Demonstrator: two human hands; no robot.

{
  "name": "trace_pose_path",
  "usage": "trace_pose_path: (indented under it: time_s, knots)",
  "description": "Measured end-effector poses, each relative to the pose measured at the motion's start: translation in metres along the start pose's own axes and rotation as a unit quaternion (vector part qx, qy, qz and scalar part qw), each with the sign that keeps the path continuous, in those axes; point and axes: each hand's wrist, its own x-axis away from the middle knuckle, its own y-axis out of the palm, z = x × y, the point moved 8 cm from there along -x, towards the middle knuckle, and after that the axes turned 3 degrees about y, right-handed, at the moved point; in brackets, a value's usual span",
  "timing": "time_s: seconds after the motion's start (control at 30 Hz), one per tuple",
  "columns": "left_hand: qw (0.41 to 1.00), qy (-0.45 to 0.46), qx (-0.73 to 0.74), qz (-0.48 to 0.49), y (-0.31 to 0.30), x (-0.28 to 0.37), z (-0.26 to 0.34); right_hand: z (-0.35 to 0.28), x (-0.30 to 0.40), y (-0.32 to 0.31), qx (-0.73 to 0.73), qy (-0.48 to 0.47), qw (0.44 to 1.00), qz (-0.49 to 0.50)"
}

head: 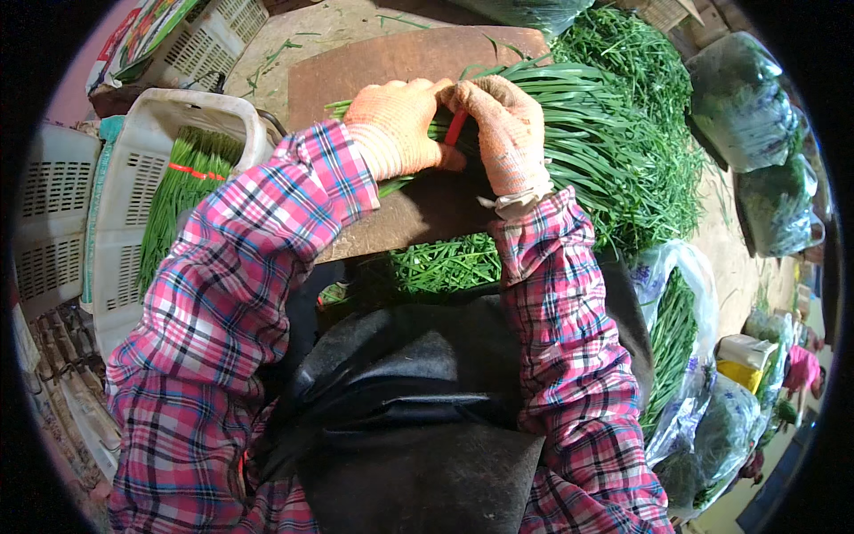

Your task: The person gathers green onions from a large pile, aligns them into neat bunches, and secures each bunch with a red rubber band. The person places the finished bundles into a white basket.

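Observation:
A bunch of long flat green leaves, seemingly garlic chives [574, 127], lies across a brown wooden board [393, 220], its stems to the left. My left hand [397, 123], in an orange knit glove, is closed over the stems. My right hand [507, 123], gloved alike, pinches a red tie strip [456, 127] that stands across the bunch. The fingertips of both hands meet at the strip's upper end. How far the strip runs around the underside is hidden.
At left, a white plastic crate [127, 200] holds chives bound with a red band [193, 171]. Loose green leaves [640, 60] pile up beyond the board. Clear plastic bags of greens [740, 100] stand at right. A person in pink [802, 368] is at far right.

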Motion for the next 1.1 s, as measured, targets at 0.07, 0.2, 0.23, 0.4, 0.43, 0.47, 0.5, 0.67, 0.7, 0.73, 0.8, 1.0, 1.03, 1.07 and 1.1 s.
trace_pose_path:
  time_s: [0.07,0.2,0.23,0.4,0.43,0.47,0.5,0.67,0.7,0.73,0.8,1.0,1.03,1.07,1.1]
  knots:
    - [1.0,-0.018,0.011,0.005,0.002,0.0,-0.004,0.001,-0.003,0.001,0.005,-0.003,1.0,-0.002]
    - [1.0,-0.012,0.007,-0.018,-0.002,0.003,0.001,-0.001,-0.008,0.005,0.068,0.016,0.993,-0.093]
    - [1.0,0.006,0.015,0.018,-0.002,0.004,0.0,-0.01,-0.009,0.007,0.091,0.024,0.988,-0.124]
    - [0.985,0.082,0.066,0.138,0.0,0.002,0.001,-0.099,-0.012,0.007,0.373,-0.11,0.899,-0.203]
    - [0.99,0.071,0.059,0.111,0.003,0.0,0.0,-0.114,-0.005,0.028,0.509,-0.181,0.808,-0.233]
    - [0.993,0.06,0.051,0.082,0.005,-0.001,0.0,-0.112,0.0,0.045,0.592,-0.216,0.732,-0.259]
    - [0.997,0.039,0.039,0.058,0.002,0.004,-0.006,-0.107,0.004,0.068,0.66,-0.257,0.645,-0.287]
    - [0.996,0.017,0.066,0.061,0.001,0.001,-0.008,-0.056,-0.007,0.079,0.781,-0.134,0.482,-0.374]
    - [0.995,0.023,0.072,0.061,0.002,0.001,-0.007,-0.054,-0.008,0.08,0.784,-0.13,0.478,-0.374]
    - [0.995,0.03,0.078,0.061,0.001,0.001,-0.007,-0.051,-0.009,0.08,0.787,-0.125,0.474,-0.374]
    - [0.995,0.031,0.083,0.049,0.001,0.001,-0.006,-0.042,-0.011,0.082,0.791,-0.149,0.46,-0.375]
    - [0.998,0.003,0.047,0.031,-0.008,0.006,0.002,-0.046,0.01,0.085,0.738,-0.317,0.466,-0.372]
    - [0.998,0.007,0.043,0.049,-0.008,0.005,0.003,-0.048,0.016,0.085,0.722,-0.334,0.48,-0.369]
    - [0.997,0.011,0.039,0.068,-0.007,0.003,0.005,-0.057,0.015,0.08,0.681,-0.282,0.561,-0.377]
    - [0.996,0.016,0.035,0.086,-0.007,0.003,0.007,-0.052,0.012,0.073,0.707,-0.267,0.546,-0.361]
